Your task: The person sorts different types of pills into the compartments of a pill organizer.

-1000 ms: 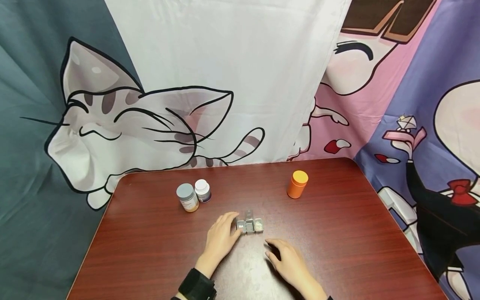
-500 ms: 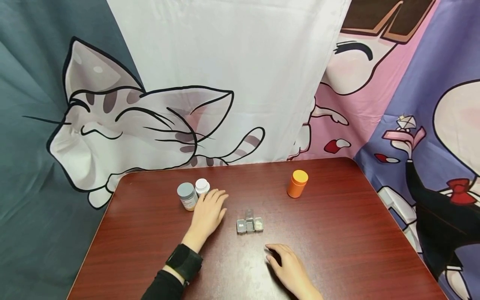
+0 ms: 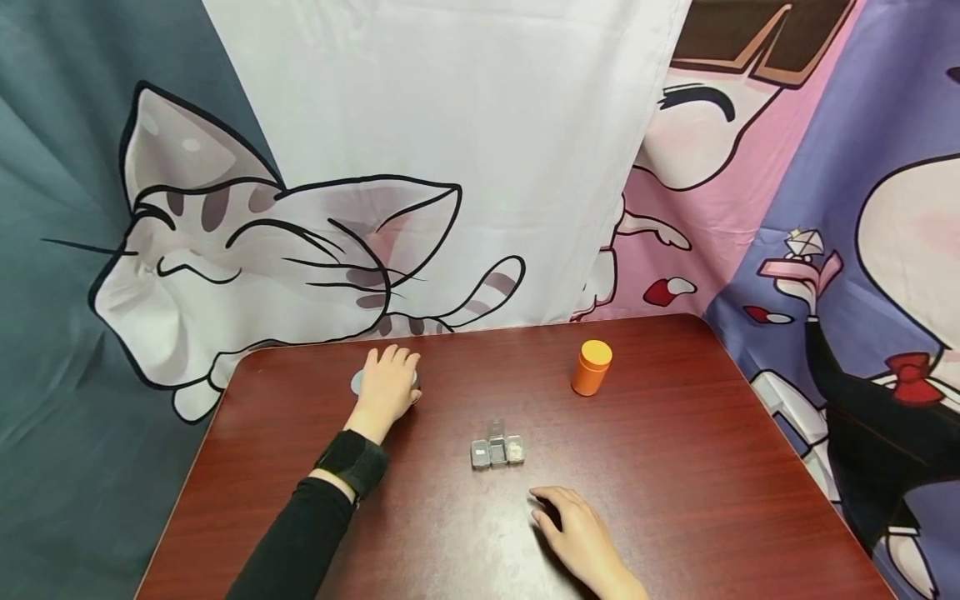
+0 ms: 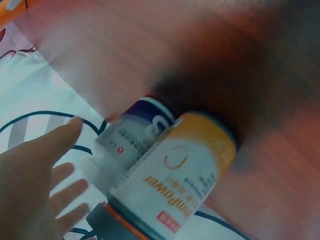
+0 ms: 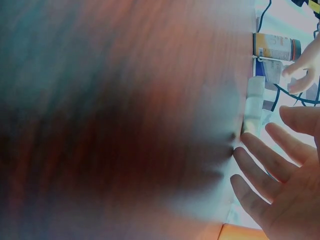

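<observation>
My left hand [image 3: 386,387] reaches over two bottles at the back left, hiding most of them in the head view. From the left wrist, its fingers look spread beside the small white bottle [image 4: 132,131] with a purple band; no grip on it shows. Against that bottle stands a larger grey-lidded bottle [image 4: 175,167] with a white and orange label. My right hand [image 3: 583,537] stays low at the front of the table, loosely bent, holding nothing. Just beyond it lies a small clear pill box [image 3: 498,452], its middle lid raised and pale contents in the right compartment.
An orange bottle [image 3: 592,367] with a yellow lid stands at the back right of the brown table [image 3: 675,483]. Behind the table's far edge hangs a printed cloth [image 3: 510,125] with cartoon figures.
From beside the pill box, my left hand has moved left and away from me to the two bottles. My right hand has shifted only slightly. The pill box stays put.
</observation>
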Demonstrator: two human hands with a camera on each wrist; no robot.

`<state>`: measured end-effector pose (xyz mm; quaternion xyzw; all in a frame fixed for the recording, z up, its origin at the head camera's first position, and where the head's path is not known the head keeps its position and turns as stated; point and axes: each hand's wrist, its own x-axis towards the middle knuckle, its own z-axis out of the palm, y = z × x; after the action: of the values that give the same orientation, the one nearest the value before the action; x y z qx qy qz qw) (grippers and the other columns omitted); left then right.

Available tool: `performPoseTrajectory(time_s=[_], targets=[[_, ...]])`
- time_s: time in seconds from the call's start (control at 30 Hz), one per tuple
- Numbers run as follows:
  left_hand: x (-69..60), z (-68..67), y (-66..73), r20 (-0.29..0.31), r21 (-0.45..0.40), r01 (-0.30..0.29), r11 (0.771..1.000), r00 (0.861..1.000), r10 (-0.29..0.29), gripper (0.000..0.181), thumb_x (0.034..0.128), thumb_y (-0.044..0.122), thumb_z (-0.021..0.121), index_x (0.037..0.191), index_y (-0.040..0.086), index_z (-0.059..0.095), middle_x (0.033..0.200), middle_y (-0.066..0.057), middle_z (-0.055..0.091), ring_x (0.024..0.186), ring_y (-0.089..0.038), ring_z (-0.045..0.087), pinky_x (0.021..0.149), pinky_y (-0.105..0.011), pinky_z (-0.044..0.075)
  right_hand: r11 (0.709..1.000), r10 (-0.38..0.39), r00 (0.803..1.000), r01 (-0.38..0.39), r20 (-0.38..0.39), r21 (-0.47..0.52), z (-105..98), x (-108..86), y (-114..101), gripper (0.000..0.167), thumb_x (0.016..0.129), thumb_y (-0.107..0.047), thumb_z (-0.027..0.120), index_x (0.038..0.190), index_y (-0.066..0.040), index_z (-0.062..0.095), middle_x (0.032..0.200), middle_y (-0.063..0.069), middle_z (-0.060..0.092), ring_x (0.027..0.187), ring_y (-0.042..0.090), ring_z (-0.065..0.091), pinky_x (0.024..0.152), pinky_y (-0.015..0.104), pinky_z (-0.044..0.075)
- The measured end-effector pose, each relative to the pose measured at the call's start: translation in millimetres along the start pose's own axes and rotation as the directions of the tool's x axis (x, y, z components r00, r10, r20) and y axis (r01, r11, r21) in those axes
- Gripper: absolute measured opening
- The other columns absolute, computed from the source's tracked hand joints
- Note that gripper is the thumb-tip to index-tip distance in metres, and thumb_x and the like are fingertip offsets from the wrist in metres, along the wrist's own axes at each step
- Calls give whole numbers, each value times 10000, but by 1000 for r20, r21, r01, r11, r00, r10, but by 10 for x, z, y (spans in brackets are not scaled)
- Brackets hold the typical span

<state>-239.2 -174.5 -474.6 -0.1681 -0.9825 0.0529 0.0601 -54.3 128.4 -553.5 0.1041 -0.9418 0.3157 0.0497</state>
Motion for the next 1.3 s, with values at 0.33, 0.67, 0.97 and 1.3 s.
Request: performPoseTrajectory(time_s=[0.33, 0.67, 0.97, 1.3], targets=[[87, -84, 10, 67, -9, 19, 1000, 998, -18, 367, 854, 160, 777, 1182, 49, 654, 1099, -157, 641, 1002, -357, 603, 889, -487, 423, 1000, 8, 1000, -8, 17, 4, -16, 0, 11, 284, 884, -189, 732, 1165, -162, 704, 1152, 3, 694, 1093, 215, 633, 930, 459, 500], [-15, -80, 73, -44, -10, -40, 999, 998, 40, 306, 769, 102, 821, 1053, 82, 707, 969, -111, 656, 889, -329, 627, 804, -446, 439, 1000, -9, 1000, 9, 25, 3, -33, -6, -10, 276, 888, -187, 729, 1161, -158, 705, 1149, 1, 693, 1086, 217, 635, 921, 463, 503], [-377, -149, 344, -217, -18, -144, 989, 967, 136, 358, 670, 111, 878, 991, 90, 721, 911, -77, 666, 815, -296, 630, 745, -415, 437, 1000, -4, 999, 3, 50, 20, -51, -18, -51, 258, 917, -215, 707, 1174, -183, 699, 1158, -23, 687, 1102, 202, 626, 926, 462, 499], [-956, -276, 772, -241, 19, -184, 983, 953, 183, 163, 677, 88, 794, 792, 93, 679, 768, -50, 580, 694, -234, 571, 676, -352, 405, 999, -33, 999, 33, 42, 22, -53, -21, -114, 250, 929, -231, 695, 1173, -178, 701, 1150, -55, 688, 1095, 184, 631, 919, 453, 506]])
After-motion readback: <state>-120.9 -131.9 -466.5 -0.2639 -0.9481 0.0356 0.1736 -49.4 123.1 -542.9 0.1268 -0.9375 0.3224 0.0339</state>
